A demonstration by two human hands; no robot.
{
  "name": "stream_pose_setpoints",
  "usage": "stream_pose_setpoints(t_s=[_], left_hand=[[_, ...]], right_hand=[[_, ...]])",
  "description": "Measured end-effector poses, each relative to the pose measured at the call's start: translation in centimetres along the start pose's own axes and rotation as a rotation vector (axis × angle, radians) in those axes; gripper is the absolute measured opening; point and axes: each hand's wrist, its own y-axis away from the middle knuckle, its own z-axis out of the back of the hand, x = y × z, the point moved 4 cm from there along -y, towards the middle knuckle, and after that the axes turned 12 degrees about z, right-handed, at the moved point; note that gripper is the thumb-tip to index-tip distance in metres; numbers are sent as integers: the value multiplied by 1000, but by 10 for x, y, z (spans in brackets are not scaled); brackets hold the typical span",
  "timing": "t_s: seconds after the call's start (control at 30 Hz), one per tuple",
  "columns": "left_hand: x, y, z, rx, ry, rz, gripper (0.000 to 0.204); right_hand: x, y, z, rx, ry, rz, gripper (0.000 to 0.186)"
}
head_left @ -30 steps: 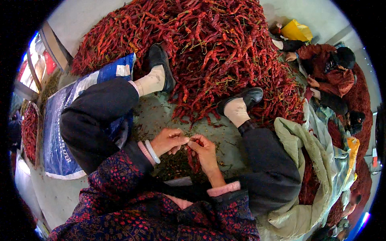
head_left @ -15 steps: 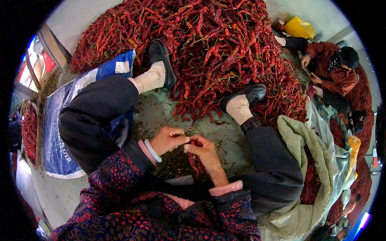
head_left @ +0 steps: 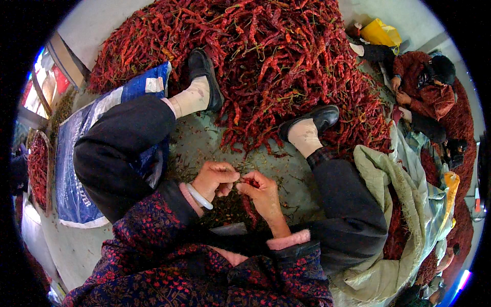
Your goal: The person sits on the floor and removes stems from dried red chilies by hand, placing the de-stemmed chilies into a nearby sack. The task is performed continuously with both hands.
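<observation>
Pinching one dried red chili pepper point(head_left: 249, 180) between both hands, low between the knees

Left hand point(head_left: 215, 180) and right hand point(head_left: 263, 194) both have fingertips closed on it, big red chili heap point(head_left: 266, 66) just ahead

There are two hands at work, the left hand point(head_left: 215, 179) and the right hand point(head_left: 263, 192), and between them one chilli point(head_left: 249, 180). On the left wrist is one white bangle point(head_left: 198, 196). I count two black shoes point(head_left: 204, 77) and two pale socks point(head_left: 190, 100). There is one big chilli heap point(head_left: 266, 61), too many to count. One blue sack point(head_left: 76, 169), one yellow bag point(head_left: 381, 33), one other person point(head_left: 427, 84).
</observation>
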Motion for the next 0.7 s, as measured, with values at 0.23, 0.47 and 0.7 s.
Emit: stream_pose_setpoints(t_s=[0.23,0.47,0.7], left_hand=[[-7,-2,0,-169,-454,-610,12],[-5,4,-8,45,-62,-171,14],[-3,9,-6,41,-108,-199,14]], right_hand=[[-5,-1,0,45,111,-18,8],[-5,1,0,79,-7,33,11],[9,1,-3,174,231,89,8]])
